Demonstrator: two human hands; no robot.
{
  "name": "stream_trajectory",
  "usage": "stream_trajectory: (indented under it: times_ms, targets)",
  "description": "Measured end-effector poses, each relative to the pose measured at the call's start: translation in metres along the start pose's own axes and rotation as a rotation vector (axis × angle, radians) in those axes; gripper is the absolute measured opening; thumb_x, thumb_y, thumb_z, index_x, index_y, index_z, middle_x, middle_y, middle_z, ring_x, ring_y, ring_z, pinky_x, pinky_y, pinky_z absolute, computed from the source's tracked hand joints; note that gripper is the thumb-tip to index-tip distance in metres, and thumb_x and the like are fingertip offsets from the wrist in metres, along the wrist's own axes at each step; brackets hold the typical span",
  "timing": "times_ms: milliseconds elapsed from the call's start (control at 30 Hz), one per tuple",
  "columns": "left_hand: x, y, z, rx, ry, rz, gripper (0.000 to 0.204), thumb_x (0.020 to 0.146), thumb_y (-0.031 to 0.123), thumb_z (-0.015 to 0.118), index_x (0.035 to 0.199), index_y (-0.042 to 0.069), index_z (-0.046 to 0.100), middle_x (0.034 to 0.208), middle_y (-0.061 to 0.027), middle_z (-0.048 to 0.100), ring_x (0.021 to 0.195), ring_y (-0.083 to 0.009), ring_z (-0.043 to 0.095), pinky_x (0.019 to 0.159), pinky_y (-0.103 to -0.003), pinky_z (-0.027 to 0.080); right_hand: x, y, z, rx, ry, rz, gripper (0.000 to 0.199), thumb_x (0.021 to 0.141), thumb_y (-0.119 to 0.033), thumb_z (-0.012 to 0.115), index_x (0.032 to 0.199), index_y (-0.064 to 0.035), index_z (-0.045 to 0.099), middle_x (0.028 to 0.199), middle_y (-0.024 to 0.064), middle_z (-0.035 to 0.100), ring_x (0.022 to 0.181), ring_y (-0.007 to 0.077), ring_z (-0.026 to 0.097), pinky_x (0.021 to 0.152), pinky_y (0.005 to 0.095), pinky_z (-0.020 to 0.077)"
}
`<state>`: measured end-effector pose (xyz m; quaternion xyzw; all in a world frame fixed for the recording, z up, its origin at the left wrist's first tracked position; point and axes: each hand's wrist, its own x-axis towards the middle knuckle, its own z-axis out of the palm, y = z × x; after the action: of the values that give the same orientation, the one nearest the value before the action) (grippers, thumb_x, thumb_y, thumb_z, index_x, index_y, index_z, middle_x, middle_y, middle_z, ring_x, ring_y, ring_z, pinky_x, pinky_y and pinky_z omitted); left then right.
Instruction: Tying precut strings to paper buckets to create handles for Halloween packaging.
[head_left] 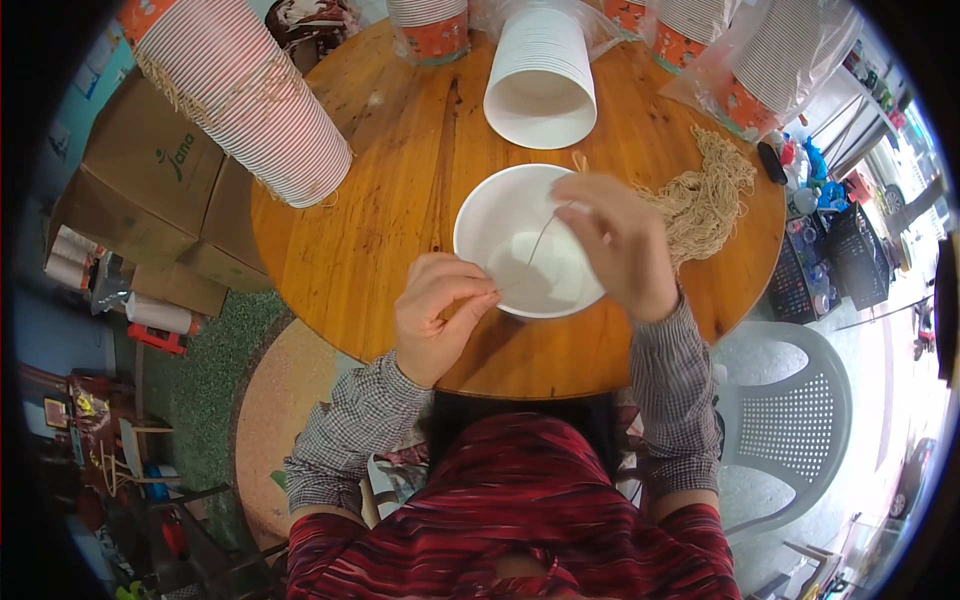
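A white paper tub (477, 222) stands on the round wooden table in front of me, its open mouth up and nothing seen inside. Over its left rim, my left hand (440, 310) is closed, thumb and forefinger pinching a thin tan string (541, 240). The string runs up across the tub's mouth to my right hand (628, 245), which is blurred above the right rim with its fingers bent around the string's other end. Right of the tub lies a loose heap of tan string (712, 195), partly behind my right hand.
A nested stack of white tubs (540, 65) lies behind the tub. At the left leans a tall string-tied stack of tubs (255, 105). Bagged orange-patterned tubs (745, 100) line the table's far side. Cardboard boxes (150, 165) stand left; a grey plastic chair (790, 425) is right.
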<state>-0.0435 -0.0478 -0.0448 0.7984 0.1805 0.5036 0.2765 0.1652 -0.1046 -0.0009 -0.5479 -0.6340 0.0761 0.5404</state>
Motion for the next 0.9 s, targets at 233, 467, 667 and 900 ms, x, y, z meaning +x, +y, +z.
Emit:
stream_trajectory:
  times_ms: [233,467,667,900]
  targets:
    - [-0.008,-0.005,0.01,-0.039,0.031,-0.042,0.011,0.072,0.0,0.071,0.081,0.005,0.066,0.082,-0.0053,0.066,0.084,-0.0219,0.057,0.078,-0.033,0.043,-0.008,-0.021,0.012,0.179,-0.487,0.116,0.014,0.089,-0.012,0.056,0.097,-0.0013,0.06,0.089,0.0149,0.065,0.079,0.0301,0.064,0.068,0.037,0.0503]
    - [-0.007,-0.01,0.003,-0.107,-0.067,-0.009,0.008,0.073,0.003,0.07,0.079,0.007,0.066,0.084,-0.004,0.065,0.088,-0.0216,0.059,0.085,-0.035,0.04,-0.008,-0.024,0.01,0.104,-0.556,0.066,0.008,0.085,-0.007,0.059,0.089,-0.0004,0.059,0.074,0.0104,0.056,0.064,0.023,0.056,0.06,0.0326,0.0454]
    - [-0.004,-0.014,-0.006,-0.013,-0.175,0.113,0.005,0.074,0.006,0.066,0.078,0.009,0.065,0.086,-0.0022,0.064,0.088,-0.0199,0.06,0.089,-0.037,0.037,-0.026,-0.032,0.024,-0.038,-0.347,-0.037,0.006,0.083,-0.007,0.059,0.086,-0.0023,0.057,0.079,0.0118,0.052,0.075,0.029,0.055,0.065,0.0384,0.0457]
    - [0.0,-0.019,-0.009,0.108,-0.206,0.311,0.008,0.073,0.007,0.067,0.08,0.009,0.064,0.095,-0.005,0.065,0.093,-0.0211,0.062,0.088,-0.039,0.04,-0.027,-0.029,0.024,-0.268,-0.13,-0.223,0.009,0.079,-0.002,0.059,0.087,-0.0026,0.057,0.082,0.0107,0.05,0.078,0.029,0.053,0.067,0.0383,0.0467]
